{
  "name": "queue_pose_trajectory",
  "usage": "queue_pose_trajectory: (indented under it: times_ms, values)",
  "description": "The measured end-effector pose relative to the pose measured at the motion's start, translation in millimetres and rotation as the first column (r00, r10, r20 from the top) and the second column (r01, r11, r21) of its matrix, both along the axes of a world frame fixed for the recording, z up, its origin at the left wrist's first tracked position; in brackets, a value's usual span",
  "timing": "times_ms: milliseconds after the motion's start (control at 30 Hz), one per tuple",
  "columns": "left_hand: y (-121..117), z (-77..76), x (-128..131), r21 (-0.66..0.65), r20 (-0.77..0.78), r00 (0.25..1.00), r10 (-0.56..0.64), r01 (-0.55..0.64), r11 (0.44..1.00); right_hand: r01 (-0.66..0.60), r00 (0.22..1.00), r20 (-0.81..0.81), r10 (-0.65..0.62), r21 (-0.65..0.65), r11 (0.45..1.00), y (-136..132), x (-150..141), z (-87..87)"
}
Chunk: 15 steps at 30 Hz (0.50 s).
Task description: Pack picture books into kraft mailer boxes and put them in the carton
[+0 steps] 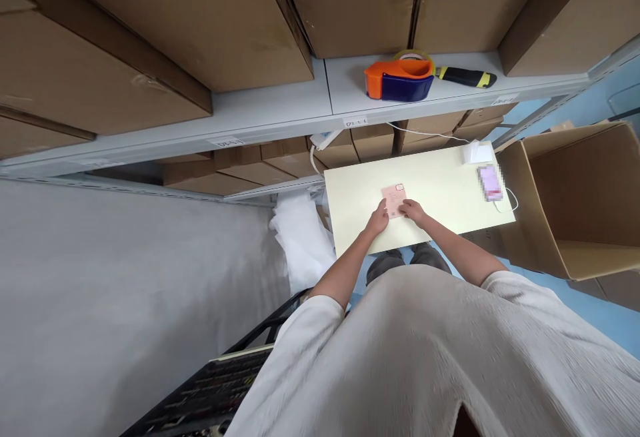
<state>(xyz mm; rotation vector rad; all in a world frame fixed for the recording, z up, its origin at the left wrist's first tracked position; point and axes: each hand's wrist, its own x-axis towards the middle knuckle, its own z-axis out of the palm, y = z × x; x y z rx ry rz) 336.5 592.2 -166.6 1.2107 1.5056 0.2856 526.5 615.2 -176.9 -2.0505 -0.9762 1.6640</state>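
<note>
card, pink and printed (394, 197), likely light, thin, easily creased; best held by opposite edges. left hand (379, 218) grips its left side, right hand (413, 211) its lower right.

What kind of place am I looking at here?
Probably a storeroom or packing area: cardboard boxes fill labelled shelves, a tape dispenser sits on one, and a large open carton stands beside the table.

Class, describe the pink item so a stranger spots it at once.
Find the pale table by the shelving. There, the left hand and right hand hold the pink item, whose red-outlined corner mark sets it apart from the purple object farther right.
</note>
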Motion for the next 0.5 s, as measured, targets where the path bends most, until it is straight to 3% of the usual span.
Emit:
queue_pose_trajectory:
  times_ms: [267, 400, 500]
  values:
    - [-4.4, -3.8, 25.0, 0.105, 0.04, 0.998, 0.051, -0.055, 0.993, -0.151, 0.919, 0.38, 0.106, 0.091, 0.984, 6.8, 18.3, -12.8]
    - [-5.3, -4.2, 27.1, 0.03, 0.062, 0.997, 0.049, -0.051, 0.998, -0.198, 0.902, 0.401, 0.157, 0.062, 0.978, 4.5, 29.2, -16.9]
    - [-6.3, -2.1, 26.4, 0.0, 0.04, 0.999, 0.022, -0.023, 1.0, -0.263, 0.901, 0.384, 0.201, 0.114, 0.958, 0.5, 25.9, -19.1]
